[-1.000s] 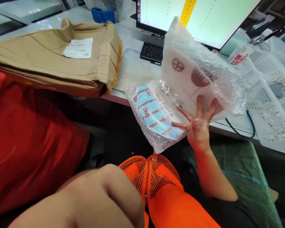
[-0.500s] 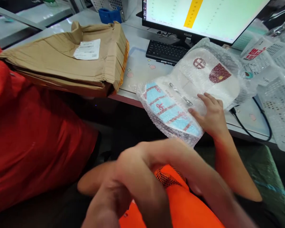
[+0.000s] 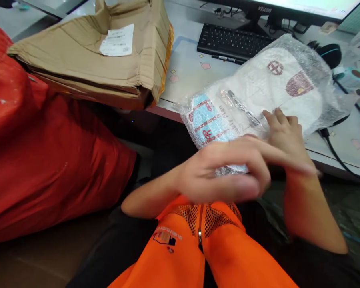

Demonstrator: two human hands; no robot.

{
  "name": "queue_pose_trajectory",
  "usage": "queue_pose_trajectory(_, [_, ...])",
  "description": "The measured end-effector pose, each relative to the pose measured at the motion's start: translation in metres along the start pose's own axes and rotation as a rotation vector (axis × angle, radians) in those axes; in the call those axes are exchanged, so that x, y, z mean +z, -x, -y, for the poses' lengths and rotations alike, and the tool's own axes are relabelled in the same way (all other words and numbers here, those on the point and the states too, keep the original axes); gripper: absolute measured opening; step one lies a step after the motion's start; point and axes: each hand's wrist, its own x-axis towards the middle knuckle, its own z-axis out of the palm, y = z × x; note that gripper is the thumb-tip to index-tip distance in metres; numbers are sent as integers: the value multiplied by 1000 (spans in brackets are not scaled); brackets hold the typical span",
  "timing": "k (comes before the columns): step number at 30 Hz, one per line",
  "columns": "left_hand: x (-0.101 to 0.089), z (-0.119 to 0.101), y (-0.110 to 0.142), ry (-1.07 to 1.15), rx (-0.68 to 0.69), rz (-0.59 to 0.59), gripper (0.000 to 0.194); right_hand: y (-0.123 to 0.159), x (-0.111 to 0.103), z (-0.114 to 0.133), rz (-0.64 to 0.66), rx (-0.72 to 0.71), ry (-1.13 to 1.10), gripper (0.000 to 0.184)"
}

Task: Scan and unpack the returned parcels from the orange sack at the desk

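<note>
A bubble-wrapped package (image 3: 246,92) lies at the desk's front edge, with its near end jutting over. Through the wrap show a white surface with dark red emblems and a light blue striped panel (image 3: 205,120). My right hand (image 3: 288,132) rests palm down on the package's right part, fingers spread and holding nothing. Beside its fingertips a slim clear packet with a dark strip (image 3: 243,108) lies on the package. My left hand (image 3: 228,170), blurred, hovers in front of the package's near end, its index finger stretched to the right and the others bent; nothing shows in it.
An opened, dented cardboard box (image 3: 87,68) with a white label stands on the left of the desk. Behind the package are a black keyboard (image 3: 231,42), a pen (image 3: 228,59) and a monitor (image 3: 276,10). A red-clothed person (image 3: 54,160) is close on my left. A black cable (image 3: 339,152) runs at right.
My left hand has come down and away from the camera toward the package's near end. My right hand stays on the package. The view has tilted downward and shifted left.
</note>
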Motion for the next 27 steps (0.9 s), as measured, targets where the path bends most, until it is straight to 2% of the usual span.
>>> queue_pose_trajectory(2, [16,28,-18,-114,-20,-7,56,2,3,1,-54,-29,11,92])
queue_pose_trajectory(5, [41,62,-23,-390,-114,81,96,5,10,-1,-142,-87,7,88])
queue_pose_trajectory(7, [52,72,-17,-517,-140,157,116,3,11,-8,-166,-123,37,86])
queue_pose_trajectory(9, [56,75,-12,-582,-140,192,125,-6,7,-22,-188,-137,57,82])
queue_pose_trajectory(12, [54,73,-10,-618,-128,201,125,-36,-9,-54,-256,-101,-12,72])
queue_pose_trajectory(15, [51,71,-11,-623,-112,189,122,-76,-26,-90,-257,-56,-154,61])
queue_pose_trajectory(18, [51,72,-12,-610,-107,164,119,-112,-34,-113,-252,89,-204,55])
queue_pose_trajectory(22, [51,73,-12,-575,-116,132,113,-138,-33,-122,-249,303,-188,70])
queue_pose_trajectory(25, [50,73,-12,-556,-114,134,106,-143,-28,-121,-285,303,-170,69])
queue_pose_trajectory(27, [49,74,-11,-559,-112,131,105,-142,-22,-121,-334,250,-152,65])
